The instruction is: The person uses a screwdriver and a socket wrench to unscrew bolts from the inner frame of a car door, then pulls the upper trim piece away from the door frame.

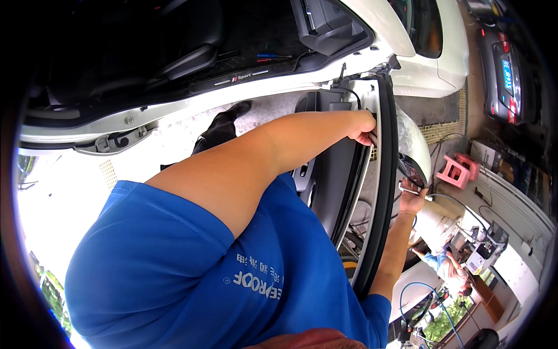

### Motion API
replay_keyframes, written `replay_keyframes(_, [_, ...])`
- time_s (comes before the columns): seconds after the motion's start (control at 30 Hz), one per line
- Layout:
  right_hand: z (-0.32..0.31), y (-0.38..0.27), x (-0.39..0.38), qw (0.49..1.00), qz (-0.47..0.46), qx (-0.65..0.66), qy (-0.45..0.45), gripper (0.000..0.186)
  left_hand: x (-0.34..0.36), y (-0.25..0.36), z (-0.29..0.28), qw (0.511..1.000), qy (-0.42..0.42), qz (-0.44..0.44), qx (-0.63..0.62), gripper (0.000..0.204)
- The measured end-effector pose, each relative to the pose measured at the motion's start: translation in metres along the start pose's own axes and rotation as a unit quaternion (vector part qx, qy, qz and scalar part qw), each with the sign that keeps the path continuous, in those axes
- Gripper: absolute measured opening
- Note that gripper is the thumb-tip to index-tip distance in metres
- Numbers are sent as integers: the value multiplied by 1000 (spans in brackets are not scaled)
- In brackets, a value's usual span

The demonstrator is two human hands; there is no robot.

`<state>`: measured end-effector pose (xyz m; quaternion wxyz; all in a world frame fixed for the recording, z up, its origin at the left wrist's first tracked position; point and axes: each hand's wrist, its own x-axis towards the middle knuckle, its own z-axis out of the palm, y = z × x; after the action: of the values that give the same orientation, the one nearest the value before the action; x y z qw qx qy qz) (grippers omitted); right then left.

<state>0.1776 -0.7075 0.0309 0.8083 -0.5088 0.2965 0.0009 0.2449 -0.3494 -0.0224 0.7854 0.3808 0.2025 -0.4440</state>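
Car door [381, 174], white with a black rubber edge seal, is seen open and edge-on at centre right; its dark grey inner trim panel [331, 168] faces the person.

Left hand [363, 127]: reached across the blue-shirted chest to the upper door edge, fingers curled closed against the seal. Whether anything is held there cannot be told.

Right hand [411, 200]: positioned on the far, outer side of the door, just below the side mirror [414, 152], closed on a slim metal tool [407, 189] whose silver end is seen at the fingers.

White car body [279, 81] with open cabin and black sill plate is recorded above. Pink stool [458, 170] is set on the ground to the right, well apart. A dark parked car [503, 64] is noted at upper right. A second person [447, 264] in blue is seen far right.
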Motion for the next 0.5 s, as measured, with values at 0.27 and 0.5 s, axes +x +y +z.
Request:
replay_keyframes(0.27, [5, 2, -2, 1000, -1, 1, -7, 49, -7, 6, 5, 999, 36, -8, -2, 18])
replay_keyframes(0.5, [-1, 2, 3, 1000, 1, -5, 0, 50, -1, -2, 1, 1000, 11, 18, 16, 18])
